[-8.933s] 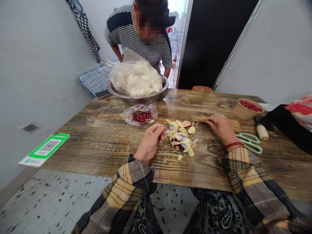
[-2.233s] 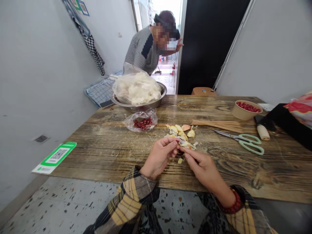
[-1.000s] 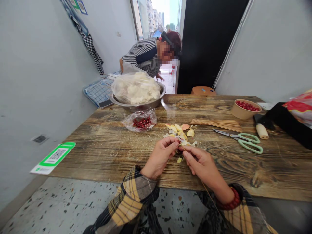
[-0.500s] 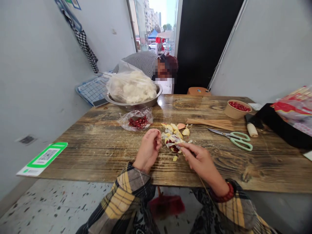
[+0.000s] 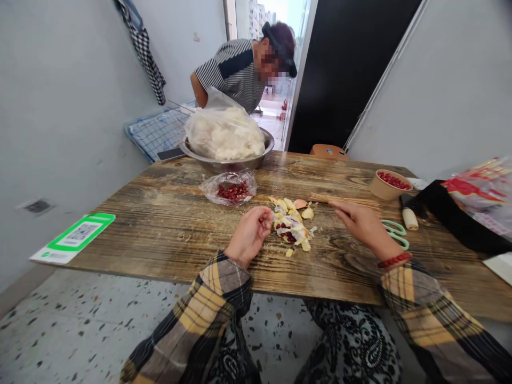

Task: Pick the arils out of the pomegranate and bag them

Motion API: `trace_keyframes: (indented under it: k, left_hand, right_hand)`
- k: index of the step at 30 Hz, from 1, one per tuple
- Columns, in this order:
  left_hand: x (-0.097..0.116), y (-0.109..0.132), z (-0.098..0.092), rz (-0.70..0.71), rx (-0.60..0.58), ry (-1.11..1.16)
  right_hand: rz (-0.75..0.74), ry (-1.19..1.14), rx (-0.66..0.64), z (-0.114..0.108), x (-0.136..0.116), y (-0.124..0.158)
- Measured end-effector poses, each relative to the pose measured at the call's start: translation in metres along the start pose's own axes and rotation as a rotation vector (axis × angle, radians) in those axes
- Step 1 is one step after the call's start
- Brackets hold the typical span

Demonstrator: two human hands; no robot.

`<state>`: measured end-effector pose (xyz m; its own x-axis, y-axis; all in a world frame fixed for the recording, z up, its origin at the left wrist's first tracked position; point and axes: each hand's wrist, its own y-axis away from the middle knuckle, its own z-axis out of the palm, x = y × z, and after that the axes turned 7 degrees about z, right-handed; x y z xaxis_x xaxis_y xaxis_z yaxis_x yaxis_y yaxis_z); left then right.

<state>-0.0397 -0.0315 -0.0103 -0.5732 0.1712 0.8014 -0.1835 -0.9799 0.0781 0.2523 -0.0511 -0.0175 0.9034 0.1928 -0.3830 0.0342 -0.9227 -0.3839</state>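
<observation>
My left hand (image 5: 251, 234) is curled closed beside the peel pile, with a few dark red pomegranate seeds showing between its fingers. My right hand (image 5: 362, 224) reaches out to the thin bamboo skewers (image 5: 318, 197), its fingertips pinched at them; whether it holds one or several is hard to see. Between my hands lies an opened piece of pomegranate (image 5: 287, 232) with red seeds and white membrane, among yellow peel pieces (image 5: 307, 213). A clear plastic bag (image 5: 206, 188) of loose pomegranate seeds (image 5: 234, 192) lies beyond my left hand. Green-handled scissors (image 5: 396, 229) are partly hidden behind my right hand.
A metal basin (image 5: 240, 164) holds a big bag of whitish stuff (image 5: 232, 133). A paper bowl (image 5: 384, 189) of red seeds, a pale roll-shaped thing (image 5: 409, 218) and a red-and-clear package (image 5: 476, 186) are at right. A person (image 5: 244, 69) in stripes leans beyond the table.
My right hand has left the pomegranate and moved right and away from me to the skewers. My left hand stays by the peels. The person beyond the table has risen.
</observation>
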Motion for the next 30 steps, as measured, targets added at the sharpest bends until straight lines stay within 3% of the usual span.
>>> trace_keyframes:
  k: [4,6,10,14,18,24,30]
  left_hand:
    - [-0.002,0.0,-0.001,0.03,-0.018,-0.131]
    - [-0.003,0.0,-0.001,0.043,-0.026,-0.18]
    - [-0.005,-0.003,-0.002,0.06,-0.036,-0.239]
    - [-0.003,-0.005,-0.004,0.075,-0.03,-0.32]
    - [0.0,-0.005,-0.004,0.089,-0.058,-0.429]
    - [0.0,-0.004,-0.001,0.067,-0.136,-0.476]
    - [-0.003,-0.004,0.0,0.094,-0.154,-0.509]
  right_hand:
    - [0.04,0.125,0.039,0.008,0.0,0.002]
    - [0.028,0.064,0.046,0.012,-0.016,0.003]
    - [0.013,-0.288,0.011,0.021,-0.062,0.008]
    - [-0.007,-0.324,-0.09,0.031,-0.088,0.019]
    - [-0.046,-0.268,-0.148,0.042,-0.091,0.029]
    - [-0.004,-0.384,-0.098,0.053,-0.09,0.028]
    - [0.306,-0.736,-0.123,0.057,-0.084,0.026]
